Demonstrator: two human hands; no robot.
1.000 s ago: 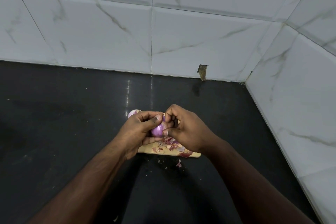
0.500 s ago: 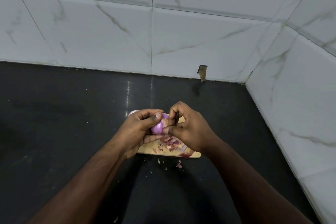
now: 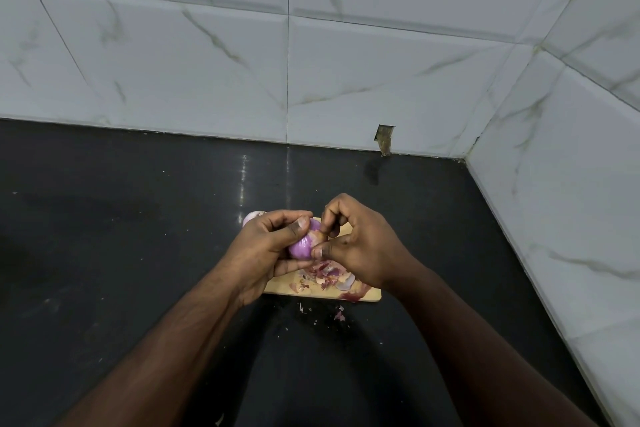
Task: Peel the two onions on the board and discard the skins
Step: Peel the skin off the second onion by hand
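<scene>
Observed at centre frame: the left hand (image 3: 263, 246) cups the small purple, partly peeled onion (image 3: 304, 244) above the pale wooden cutting board (image 3: 367, 295), thumb curled over its top and the other fingers wrapped beneath. The right hand (image 3: 360, 246) works at the onion's right side, thumb and forefinger pinching at a pale tan flap of dry skin (image 3: 317, 236) near the upper end.

Change noted: compared with a second ago, both hands have risen slightly in the frame, and the right hand's fingers (image 3: 330, 215) have shifted from the onion's middle toward its top. More bare purple flesh now shows on the lower face. The grip of the left hand is unchanged.

Second onion: a pale purple round onion (image 3: 252, 217) lies at the board's upper left corner, mostly hidden behind the left hand; it appears peeled, though not enough shows to confirm.

Debris: a loose heap of red and papery skin scraps (image 3: 325, 276) lies on the board below the hands, and a few fragments (image 3: 339, 315) lie on the black glossy worktop (image 3: 104, 236) just below the board's edge.

Assessment: peeling of the held onion appears near completion. Discarding has not begun; the strays on the worktop will also need collecting.
</scene>
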